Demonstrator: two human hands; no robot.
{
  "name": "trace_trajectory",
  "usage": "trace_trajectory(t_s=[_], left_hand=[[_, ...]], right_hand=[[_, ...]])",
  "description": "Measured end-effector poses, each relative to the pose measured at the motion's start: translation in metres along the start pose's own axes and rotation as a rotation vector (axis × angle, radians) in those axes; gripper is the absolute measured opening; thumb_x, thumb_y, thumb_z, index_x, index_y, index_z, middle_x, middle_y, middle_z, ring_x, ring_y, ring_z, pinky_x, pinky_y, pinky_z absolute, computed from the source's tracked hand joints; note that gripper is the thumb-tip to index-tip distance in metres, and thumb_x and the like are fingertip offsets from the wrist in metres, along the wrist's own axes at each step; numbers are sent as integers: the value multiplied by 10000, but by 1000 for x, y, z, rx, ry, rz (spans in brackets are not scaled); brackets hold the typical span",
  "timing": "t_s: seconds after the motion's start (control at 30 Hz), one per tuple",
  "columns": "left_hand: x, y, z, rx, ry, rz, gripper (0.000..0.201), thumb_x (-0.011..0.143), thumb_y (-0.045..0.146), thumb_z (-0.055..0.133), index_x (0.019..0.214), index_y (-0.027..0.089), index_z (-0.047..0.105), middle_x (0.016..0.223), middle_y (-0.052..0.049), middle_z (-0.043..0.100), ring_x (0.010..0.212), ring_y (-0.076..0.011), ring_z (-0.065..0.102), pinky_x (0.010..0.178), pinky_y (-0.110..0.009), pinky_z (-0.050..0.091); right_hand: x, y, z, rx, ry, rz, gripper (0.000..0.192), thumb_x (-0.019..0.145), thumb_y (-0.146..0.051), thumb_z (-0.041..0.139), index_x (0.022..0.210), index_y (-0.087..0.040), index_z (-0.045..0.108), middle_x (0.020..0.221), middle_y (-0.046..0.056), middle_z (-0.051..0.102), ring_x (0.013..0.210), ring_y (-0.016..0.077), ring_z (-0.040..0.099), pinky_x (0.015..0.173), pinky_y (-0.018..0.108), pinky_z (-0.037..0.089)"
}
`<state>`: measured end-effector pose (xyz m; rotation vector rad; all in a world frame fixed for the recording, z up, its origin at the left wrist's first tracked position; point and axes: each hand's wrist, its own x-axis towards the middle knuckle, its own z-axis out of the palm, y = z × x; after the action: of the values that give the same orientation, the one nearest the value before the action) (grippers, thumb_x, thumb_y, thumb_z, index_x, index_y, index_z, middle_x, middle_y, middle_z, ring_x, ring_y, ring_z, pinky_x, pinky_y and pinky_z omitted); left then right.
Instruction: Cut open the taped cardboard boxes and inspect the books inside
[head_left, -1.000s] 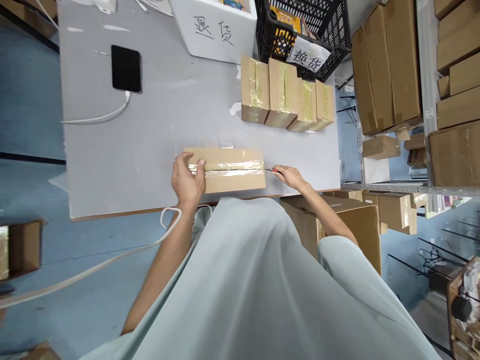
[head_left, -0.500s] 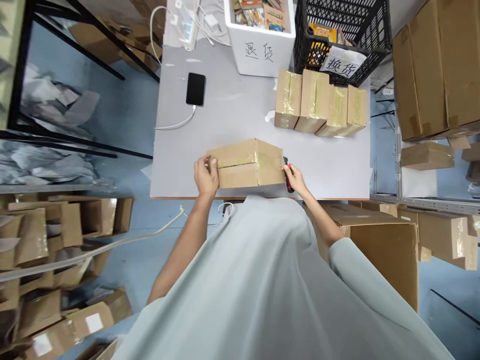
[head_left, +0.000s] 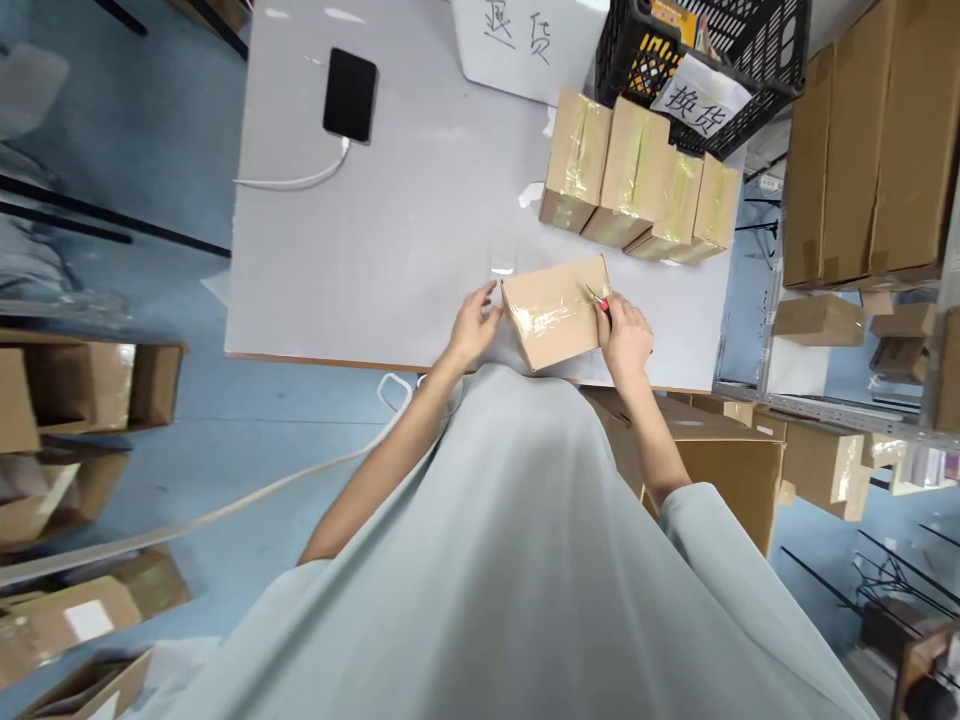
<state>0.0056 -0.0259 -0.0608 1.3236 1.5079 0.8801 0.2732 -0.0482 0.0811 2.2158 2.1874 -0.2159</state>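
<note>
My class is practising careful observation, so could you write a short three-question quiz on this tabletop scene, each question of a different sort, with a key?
1. Multiple choice: which hand holds the red cutter?
A) left
B) right
C) neither

2. True or false: the black device on the table has no cable attached.

3. Count: how many taped boxes stand side by side just in front of the black crate?

Key:
1. B, the right hand.
2. False; a white cable is attached to the black device.
3. Four.
</note>
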Motion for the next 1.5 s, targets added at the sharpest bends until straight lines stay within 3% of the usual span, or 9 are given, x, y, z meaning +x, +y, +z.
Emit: trace_trajectory(t_s=[0.1,0.2,0.3,0.5,0.63,0.77,0.93,1.23,1.5], left_hand=[[1,29,-21,-59,97,69,499,1126,610,598,1427,254,775,1549,-144,752,1445,-290,712,1142,-415,629],[3,54,-30,-78,66,103,408,1059,564,741,1294,241,821,1410,-112,816,1294,-279,781,1102,-412,661],[6,64,-30,-94,29,68,344,985,472,832,1213,215,843,1334,-103,835,1166,-264,811,1064,-424,694],[4,63,-31,-133,33,68,322,968,410,863,1218,207,871,1313,-98,848,1149,-271,829,1094,-469,717],[0,65,-31,-151,45,74,315,971,351,847,1242,195,885,1329,-99,843,1174,-270,829,1092,-453,718],[1,66,-31,-162,40,67,298,971,337,853,1230,197,892,1291,-94,848,1186,-282,827,1106,-456,712],[3,63,-30,-182,36,55,284,959,335,866,1213,210,890,1244,-74,844,1185,-290,823,1123,-476,705],[2,61,-30,-240,30,60,268,946,312,875,1190,201,884,1218,-73,827,1176,-297,816,1130,-521,699],[9,46,-17,-246,78,47,264,912,299,883,1163,221,878,1190,-59,830,1168,-307,814,1119,-526,701]], right_hand=[[-2,-2,6,-40,-25,16,592,1230,-355,258,1591,-137,673,1690,257,655,1371,381,700,1154,499,551],[-1,-1,5,-55,-47,14,601,1232,-345,240,1601,-148,671,1708,244,636,1435,375,679,1169,499,558],[2,1,2,-57,-43,1,586,1238,-359,249,1578,-168,686,1684,235,642,1426,355,691,1158,468,569],[-11,-7,-18,100,77,93,628,1247,-454,195,1550,-208,688,1391,206,771,1265,331,760,1039,410,605],[-31,-39,-31,267,-164,25,593,1252,-484,227,1638,-216,590,1252,154,839,1113,317,815,958,385,619],[-38,-73,-33,365,-368,-116,528,1240,-422,342,1695,-250,547,1366,106,851,1230,305,826,1042,376,629],[-32,-93,-35,239,-377,-183,538,1253,-411,357,1751,-312,535,1549,83,795,1381,312,795,1106,382,628],[-25,-101,-29,169,-401,-197,569,1260,-506,383,1774,-301,518,1440,99,842,1285,341,828,1088,413,632],[-22,-115,-33,3,-459,-198,631,1257,-521,296,1813,-255,432,1348,148,855,1231,369,827,1118,489,618]])
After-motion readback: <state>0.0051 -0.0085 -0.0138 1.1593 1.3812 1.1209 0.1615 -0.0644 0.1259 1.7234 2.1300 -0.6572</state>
